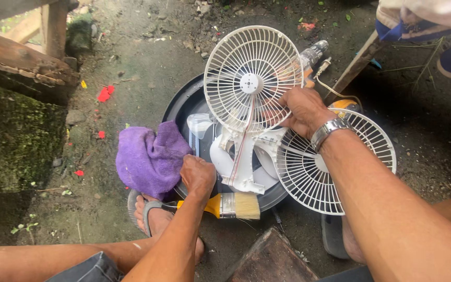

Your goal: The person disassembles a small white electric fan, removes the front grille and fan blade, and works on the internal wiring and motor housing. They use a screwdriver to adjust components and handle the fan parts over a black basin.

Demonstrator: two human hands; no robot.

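A round dark plastic basin (176, 107) sits on the bare dirt ground (142, 62) and serves as the landmark here; it seems placed low between the person's feet so that fan parts can rest in it within easy reach. Over its far half stands a white wire-ribbed fan grille (251, 78), tilted up on edge, and the right hand (303, 110) is clamped on its near rim, seemingly to steady it. A second white grille (335, 162) leans at the basin's right edge. Inside the basin lies the white moulded fan body (244, 156), smooth and glossy. At the basin's left rim the left hand (198, 175) is closed on a soft, crumpled purple cloth (150, 159). Just before the basin's near edge lies a yellow-handled paintbrush (233, 205) with pale bristles.
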